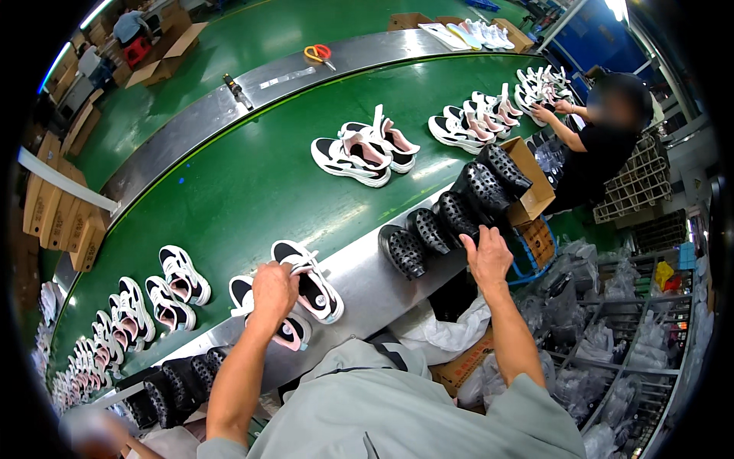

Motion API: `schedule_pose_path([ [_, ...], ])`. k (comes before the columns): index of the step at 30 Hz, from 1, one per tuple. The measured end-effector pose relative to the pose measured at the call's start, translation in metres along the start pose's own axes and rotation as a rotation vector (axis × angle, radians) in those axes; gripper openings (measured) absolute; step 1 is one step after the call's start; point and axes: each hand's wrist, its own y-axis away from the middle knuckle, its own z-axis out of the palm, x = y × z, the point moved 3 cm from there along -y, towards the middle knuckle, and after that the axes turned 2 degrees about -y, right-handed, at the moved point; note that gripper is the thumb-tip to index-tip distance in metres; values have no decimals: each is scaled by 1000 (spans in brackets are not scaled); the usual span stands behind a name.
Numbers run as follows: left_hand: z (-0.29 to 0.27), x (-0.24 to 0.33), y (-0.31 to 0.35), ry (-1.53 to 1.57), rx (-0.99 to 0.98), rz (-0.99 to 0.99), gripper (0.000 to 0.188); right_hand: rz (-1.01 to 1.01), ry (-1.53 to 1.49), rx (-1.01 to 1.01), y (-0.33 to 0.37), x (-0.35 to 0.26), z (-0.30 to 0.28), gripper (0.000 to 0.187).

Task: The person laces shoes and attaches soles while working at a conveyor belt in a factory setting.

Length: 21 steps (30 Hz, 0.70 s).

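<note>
My left hand (274,291) grips a black, white and pink sneaker (312,281) at the near metal edge of the green conveyor belt (252,183). Its pair sneaker (284,330) lies just below, partly under my wrist. My right hand (486,257) reaches to a row of black perforated shoe forms (451,216) lined along the metal rim, its fingers touching one of them. Whether it grasps the form is hidden.
More sneaker pairs lie on the belt at centre (363,149), far right (474,118) and left (149,302). A cardboard box (531,180) holds black forms. Another person (604,145) works at the right. Scissors (319,53) lie on the far rim. Bagged items fill shelves (612,336).
</note>
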Motion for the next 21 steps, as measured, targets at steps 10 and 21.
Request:
schedule_pose_path([
  [10,23,-5,17,433,20,-239,25,20,-1009,-552,75,-131,-61,30],
  [21,26,18,7,675,-475,9,19,-304,-540,-347,116,-209,-3,31],
])
